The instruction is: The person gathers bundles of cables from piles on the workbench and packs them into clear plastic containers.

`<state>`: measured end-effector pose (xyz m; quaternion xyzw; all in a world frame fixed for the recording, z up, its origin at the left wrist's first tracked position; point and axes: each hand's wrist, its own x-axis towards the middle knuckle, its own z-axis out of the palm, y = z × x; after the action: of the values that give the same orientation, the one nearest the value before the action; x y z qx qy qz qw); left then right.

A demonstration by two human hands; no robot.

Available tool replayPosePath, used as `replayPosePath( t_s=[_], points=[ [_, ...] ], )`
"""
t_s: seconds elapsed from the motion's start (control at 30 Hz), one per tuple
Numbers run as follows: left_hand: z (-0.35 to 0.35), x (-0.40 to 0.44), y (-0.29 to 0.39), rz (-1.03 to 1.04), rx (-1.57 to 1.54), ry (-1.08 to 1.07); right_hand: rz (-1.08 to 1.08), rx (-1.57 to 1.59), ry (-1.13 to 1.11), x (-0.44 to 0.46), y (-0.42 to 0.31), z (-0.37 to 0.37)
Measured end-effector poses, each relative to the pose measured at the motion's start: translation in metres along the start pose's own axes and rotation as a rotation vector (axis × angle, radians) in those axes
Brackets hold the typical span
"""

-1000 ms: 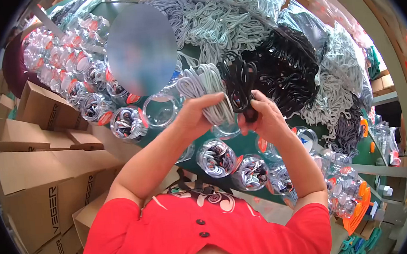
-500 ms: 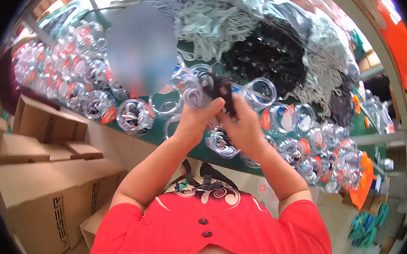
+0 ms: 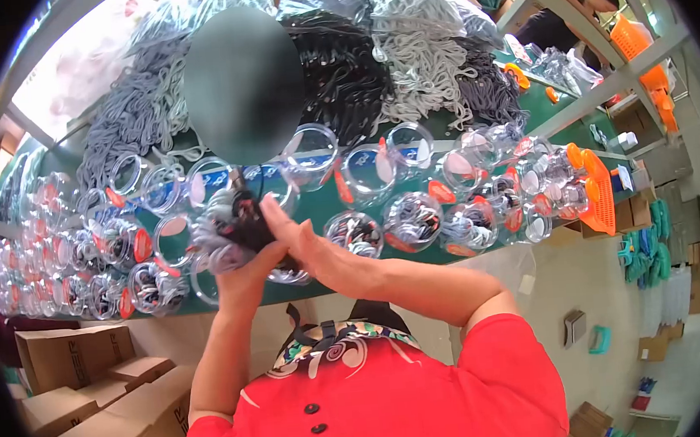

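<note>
The left hand (image 3: 249,274) is curled round a bundle (image 3: 223,220) of grey and black cables, most of its fingers hidden. The right hand (image 3: 311,250) lies at the bundle's right side with fingers nearly straight; blur prevents telling whether it pinches a cable or merely rests there. The bundle is raised above the near side of the table (image 3: 324,204), in from the near edge, with jars to either side and beyond.

Loss of grip: the cables are loose loops, so a weak hold by the left hand could let single lengths slide out. The black part, at the bundle's right, appears the most exposed.

Snagging: loop ends project past the hand. They could catch the rim of an open jar (image 3: 311,143) on the far side and tip it — clear, thin-looking walls suggest little weight.

Collision: a filled jar (image 3: 353,233) stands just right of the right hand. A wide elbow or wrist swing could push it toward the near edge, where a fall is possible.

Mixing: the black pile (image 3: 343,79) and pale pile (image 3: 421,73) adjoin toward the far edge — dropped strands could be hard to sort by colour.
</note>
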<state>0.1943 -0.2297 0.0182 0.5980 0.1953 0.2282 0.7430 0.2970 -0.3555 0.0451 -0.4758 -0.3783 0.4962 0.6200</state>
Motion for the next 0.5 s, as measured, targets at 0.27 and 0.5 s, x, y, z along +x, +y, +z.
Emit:
replayPosePath(
  t_s=[0.27, 0.5],
  points=[
    [0.054, -0.014, -0.039, -0.069, -0.293, 0.119, -0.293, -1.349, 0.587, 0.013, -0.042, -0.329],
    [0.132, -0.035, -0.047, -0.197, -0.218, 0.383, 0.060, -1.904, 0.428, 0.046, -0.013, -0.541]
  ],
)
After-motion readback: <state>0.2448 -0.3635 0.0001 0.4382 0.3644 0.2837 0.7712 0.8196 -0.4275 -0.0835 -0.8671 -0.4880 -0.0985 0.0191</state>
